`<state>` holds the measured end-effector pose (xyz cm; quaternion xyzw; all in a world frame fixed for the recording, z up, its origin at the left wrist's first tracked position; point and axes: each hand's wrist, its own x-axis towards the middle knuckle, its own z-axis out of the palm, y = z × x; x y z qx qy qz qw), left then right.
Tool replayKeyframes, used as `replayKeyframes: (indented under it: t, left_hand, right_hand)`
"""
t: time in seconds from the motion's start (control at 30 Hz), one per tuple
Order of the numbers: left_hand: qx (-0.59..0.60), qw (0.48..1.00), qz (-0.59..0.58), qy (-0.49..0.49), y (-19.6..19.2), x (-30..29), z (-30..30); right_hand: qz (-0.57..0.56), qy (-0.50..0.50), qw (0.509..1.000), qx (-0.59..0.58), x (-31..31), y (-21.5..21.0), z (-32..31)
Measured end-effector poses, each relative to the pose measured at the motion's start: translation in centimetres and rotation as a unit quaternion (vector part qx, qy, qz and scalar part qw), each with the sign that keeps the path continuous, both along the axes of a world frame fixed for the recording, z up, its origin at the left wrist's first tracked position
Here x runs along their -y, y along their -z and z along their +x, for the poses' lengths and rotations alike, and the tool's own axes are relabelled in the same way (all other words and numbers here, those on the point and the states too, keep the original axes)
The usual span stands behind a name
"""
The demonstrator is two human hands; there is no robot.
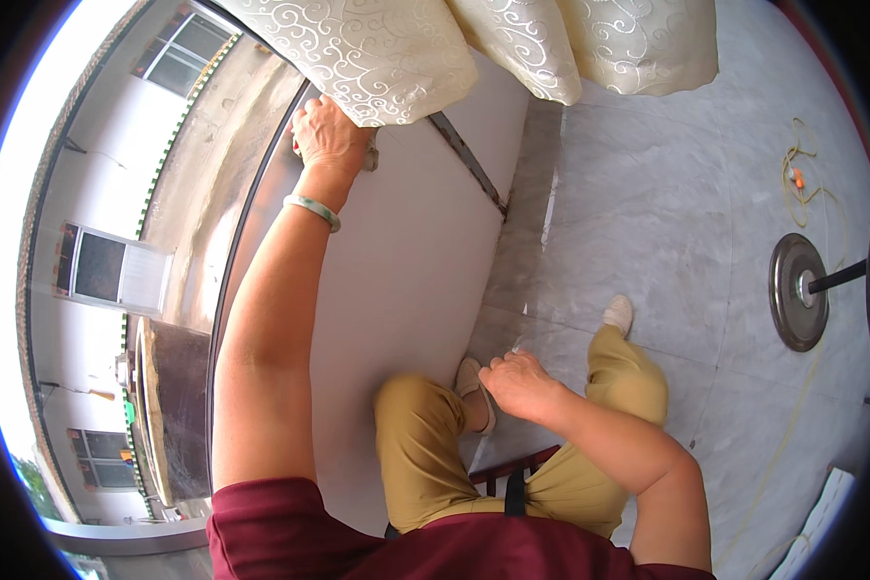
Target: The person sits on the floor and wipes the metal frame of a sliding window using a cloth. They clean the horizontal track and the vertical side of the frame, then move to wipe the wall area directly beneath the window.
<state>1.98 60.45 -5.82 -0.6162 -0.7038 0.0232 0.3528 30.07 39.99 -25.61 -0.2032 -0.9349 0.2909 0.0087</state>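
Observation:
On the window ledge, my left hand [325,137] is closed over a crumpled greyish-white cloth [370,157], which pokes out beside the fingers. A pale green bangle [312,211] circles that wrist. Just above the hand hangs the hem of a cream curtain [387,68] with a shiny swirl pattern. My right hand [524,385] is raised over my knees, its fingers curled in. What those fingers hold, if anything, is too small to make out.
A white wall [396,261] runs below the ledge, with a dark metal strip [469,164] on it. On the grey floor stand a round dark stand base [799,293] and a yellow cord [793,184]. Outside the window [246,193] are a yard and a white building.

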Motion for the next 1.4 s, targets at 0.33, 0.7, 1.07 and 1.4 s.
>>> replayKeyframes:
  t: [0.33,0.7,1.07,1.4]
  left_hand:
    - [0.000,0.999,0.017,0.044,1.0,-7.6,-1.6]
    - [0.028,0.999,-0.032,0.014,0.5,-6.6,-0.9]
    - [0.051,0.998,0.045,0.001,-0.4,4.8,-0.7]
    - [0.078,0.992,0.096,0.014,0.1,18.7,0.4]
  right_hand:
    - [-0.021,0.057,0.997,0.040,-1.4,0.2,-0.3]
    - [-0.073,0.047,0.984,0.155,-3.1,3.2,-2.5]
    - [-0.077,0.056,0.967,0.235,-5.3,3.3,-1.1]
    - [-0.065,0.061,0.968,0.234,-5.4,5.1,-1.7]
